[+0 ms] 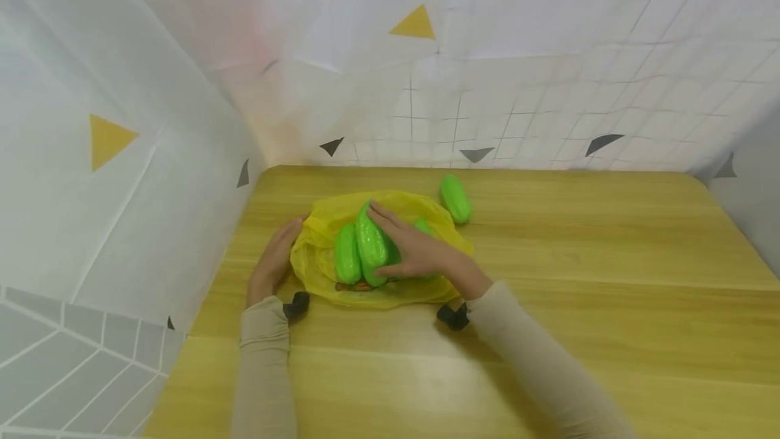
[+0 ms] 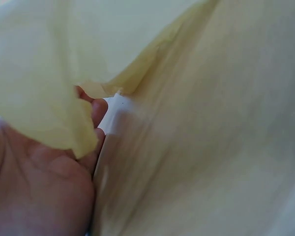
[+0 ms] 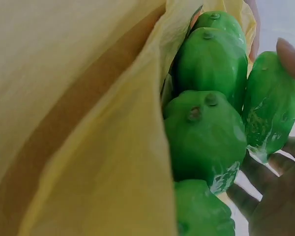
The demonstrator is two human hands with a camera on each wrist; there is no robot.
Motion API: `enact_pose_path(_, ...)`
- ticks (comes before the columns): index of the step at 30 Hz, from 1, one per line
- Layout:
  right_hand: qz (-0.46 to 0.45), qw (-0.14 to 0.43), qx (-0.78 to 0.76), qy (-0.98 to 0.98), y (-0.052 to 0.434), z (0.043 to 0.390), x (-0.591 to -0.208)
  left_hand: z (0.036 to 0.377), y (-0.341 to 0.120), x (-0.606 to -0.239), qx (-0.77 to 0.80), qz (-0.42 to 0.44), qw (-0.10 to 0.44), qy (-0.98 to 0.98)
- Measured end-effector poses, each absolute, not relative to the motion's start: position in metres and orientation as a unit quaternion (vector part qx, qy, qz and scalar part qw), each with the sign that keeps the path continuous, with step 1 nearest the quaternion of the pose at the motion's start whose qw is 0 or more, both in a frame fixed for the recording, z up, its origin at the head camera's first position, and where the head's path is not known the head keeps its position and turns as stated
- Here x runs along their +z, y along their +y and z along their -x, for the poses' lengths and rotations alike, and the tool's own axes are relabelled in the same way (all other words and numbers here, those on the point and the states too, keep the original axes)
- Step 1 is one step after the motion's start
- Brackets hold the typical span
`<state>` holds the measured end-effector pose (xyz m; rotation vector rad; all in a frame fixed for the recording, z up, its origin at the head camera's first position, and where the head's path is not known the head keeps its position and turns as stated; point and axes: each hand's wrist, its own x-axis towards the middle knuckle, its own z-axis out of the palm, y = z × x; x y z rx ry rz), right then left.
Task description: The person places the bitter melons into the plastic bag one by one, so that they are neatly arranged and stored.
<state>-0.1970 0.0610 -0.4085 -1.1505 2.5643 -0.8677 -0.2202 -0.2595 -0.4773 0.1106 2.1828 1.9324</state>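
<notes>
A thin yellow plastic bag [image 1: 326,293] lies spread on the table, with several glossy green papaya-like fruits inside. My right hand [image 1: 414,249] reaches over the bag and grips one long green fruit [image 1: 370,242] between thumb and fingers, standing it above the others. Beside it in the bag sits another green fruit [image 1: 347,254]. The right wrist view shows the gripped fruit [image 3: 270,105] next to a row of fruits [image 3: 206,132]. My left hand [image 1: 277,256] rests along the bag's left side, its palm [image 2: 44,187] turned to the plastic, which partly hides its fingers.
One more green fruit [image 1: 456,199] lies on the wooden table [image 1: 609,276], just behind the bag's right edge. White patterned sheeting [image 1: 518,73] rises at the back and left of the table. Dark wrist-camera mounts [image 1: 453,317] sit at both cuffs.
</notes>
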Motion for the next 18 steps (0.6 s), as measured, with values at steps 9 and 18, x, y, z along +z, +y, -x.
enact_pose_path(9, 0.355, 0.099, -0.284, 0.885, 0.061, 0.191, -0.412, 0.208, -0.257, -0.467, 0.672, -0.037, 0.127, 0.729)
enact_pose_path(18, 0.34, 0.102, -0.288, 0.889, 0.066, 0.181, -0.409, 0.209, -0.26, -0.474, 0.661, -0.03, 0.114, 0.741)
